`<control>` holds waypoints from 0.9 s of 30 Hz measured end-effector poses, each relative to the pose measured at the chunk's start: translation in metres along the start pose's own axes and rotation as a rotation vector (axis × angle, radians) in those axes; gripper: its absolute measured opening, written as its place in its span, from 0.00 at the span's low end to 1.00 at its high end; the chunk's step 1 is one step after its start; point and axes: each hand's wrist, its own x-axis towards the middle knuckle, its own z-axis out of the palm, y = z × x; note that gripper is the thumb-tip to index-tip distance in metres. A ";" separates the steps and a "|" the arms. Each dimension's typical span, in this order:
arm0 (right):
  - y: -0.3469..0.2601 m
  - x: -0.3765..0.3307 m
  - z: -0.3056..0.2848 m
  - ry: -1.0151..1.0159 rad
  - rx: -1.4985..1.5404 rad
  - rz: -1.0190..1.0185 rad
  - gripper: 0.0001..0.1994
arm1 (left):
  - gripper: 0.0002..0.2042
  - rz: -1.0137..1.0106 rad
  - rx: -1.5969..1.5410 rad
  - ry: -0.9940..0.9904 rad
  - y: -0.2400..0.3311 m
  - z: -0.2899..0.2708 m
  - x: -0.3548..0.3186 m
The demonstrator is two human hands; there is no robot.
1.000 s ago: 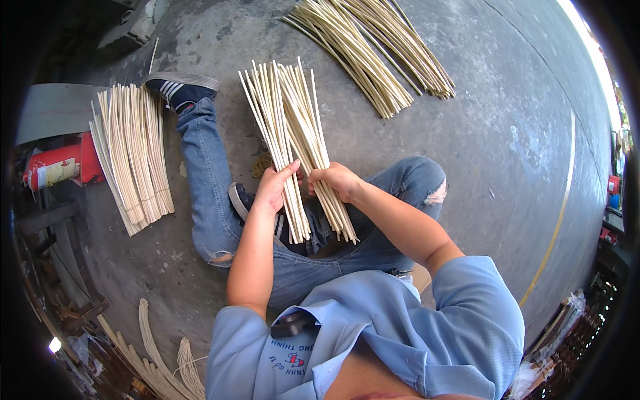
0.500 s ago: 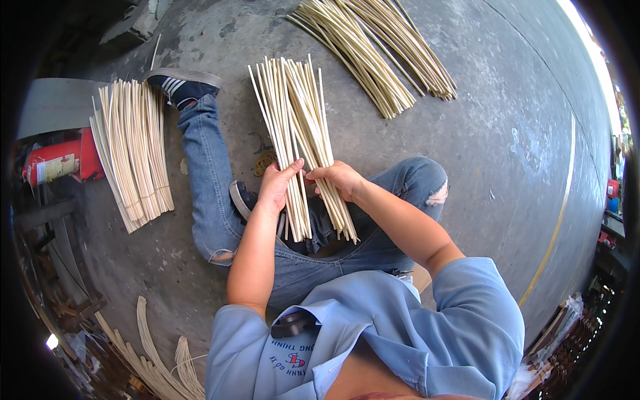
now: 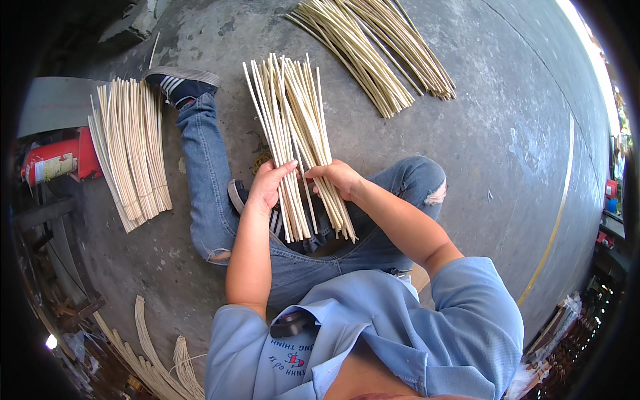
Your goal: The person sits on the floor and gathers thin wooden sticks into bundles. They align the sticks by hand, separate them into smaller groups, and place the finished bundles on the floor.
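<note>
My left hand is closed round a bunch of pale rattan sticks, held at its lower half with the thumb lying across the front. A second bunch of rattan sticks is gripped in my right hand. The two bunches lean close together above my lap, their far ends crossing and touching. Lower down they are parted, and a single stick shows in that gap. Most fingers of both hands are hidden behind the sticks.
More sticks lie on the concrete floor at the far right. Tied bundles stand at the left by a red cylinder. Curved canes lie at the lower left. My outstretched leg runs between the tied bundles and my hands.
My left hand has shifted slightly left with its bunch, and the lower gap between the two bunches is wider. My right hand has barely moved.
</note>
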 end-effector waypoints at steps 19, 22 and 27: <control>0.006 0.006 -0.004 -0.006 0.004 0.001 0.20 | 0.13 0.055 -0.038 0.087 -0.012 0.009 0.005; 0.005 0.006 -0.003 -0.007 -0.006 0.013 0.21 | 0.15 0.058 -0.028 0.094 -0.012 0.010 0.005; 0.006 0.006 -0.001 -0.054 0.005 -0.012 0.23 | 0.16 0.060 -0.006 0.115 -0.012 0.012 0.005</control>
